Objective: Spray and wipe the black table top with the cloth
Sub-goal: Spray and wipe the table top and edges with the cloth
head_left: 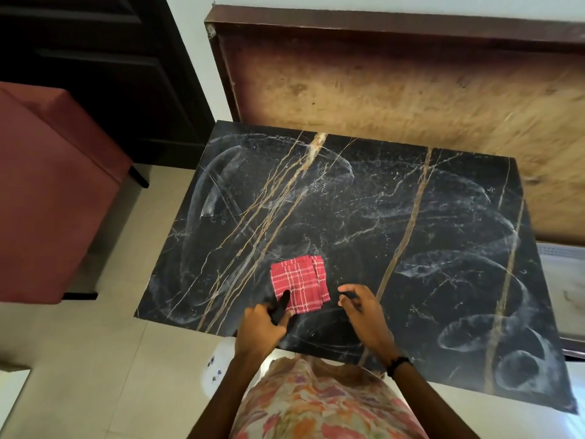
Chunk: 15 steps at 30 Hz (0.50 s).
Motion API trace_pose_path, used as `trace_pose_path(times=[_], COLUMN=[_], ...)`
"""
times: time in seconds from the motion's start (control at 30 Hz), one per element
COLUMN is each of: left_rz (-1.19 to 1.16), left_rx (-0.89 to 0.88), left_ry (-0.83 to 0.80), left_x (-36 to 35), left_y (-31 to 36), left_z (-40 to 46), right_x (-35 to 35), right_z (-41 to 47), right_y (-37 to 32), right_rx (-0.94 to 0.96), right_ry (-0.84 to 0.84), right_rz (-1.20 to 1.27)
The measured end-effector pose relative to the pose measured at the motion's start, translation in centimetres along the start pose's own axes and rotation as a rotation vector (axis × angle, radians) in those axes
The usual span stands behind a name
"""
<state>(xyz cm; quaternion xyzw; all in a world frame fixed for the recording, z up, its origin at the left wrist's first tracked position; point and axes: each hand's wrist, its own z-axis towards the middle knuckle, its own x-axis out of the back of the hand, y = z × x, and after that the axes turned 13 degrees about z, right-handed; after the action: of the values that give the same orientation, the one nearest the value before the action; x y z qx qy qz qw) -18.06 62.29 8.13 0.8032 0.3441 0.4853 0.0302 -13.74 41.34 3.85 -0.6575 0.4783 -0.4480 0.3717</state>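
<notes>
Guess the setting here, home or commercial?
Probably a home, likely a living room. A small black marble-look table top stands on pale floor tiles, a red upholstered seat sits beside it, and a dark panelled door is behind. A folded red checked cloth lies on the table.

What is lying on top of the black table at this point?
A folded red checked cloth lies on the black table near its front edge, amid whitish wipe streaks. The left hand holds a dark object over it; the tabletop beneath cloth and hands is hidden.

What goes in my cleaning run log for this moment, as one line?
left hand: holds black object | right hand: open, beside cloth | folded red checked cloth: flat on table | black marble table top: white smears
</notes>
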Motion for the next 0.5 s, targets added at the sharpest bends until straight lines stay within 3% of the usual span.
trace_pose_path(times=[0.3,0.5], left_rz=[0.424,0.431], left_rx=[-0.196,-0.187], left_ry=[-0.069,-0.019], left_x=[-1.1,-1.2], left_y=[-0.7,-1.3], left_z=[-1.0,-0.8], right_x=[-0.9,-1.3], right_z=[-1.2,-1.9], right_y=[0.1,0.1], right_rx=[-0.020,-0.023], right_ry=[-0.005,-0.040], right_rz=[0.040,0.040])
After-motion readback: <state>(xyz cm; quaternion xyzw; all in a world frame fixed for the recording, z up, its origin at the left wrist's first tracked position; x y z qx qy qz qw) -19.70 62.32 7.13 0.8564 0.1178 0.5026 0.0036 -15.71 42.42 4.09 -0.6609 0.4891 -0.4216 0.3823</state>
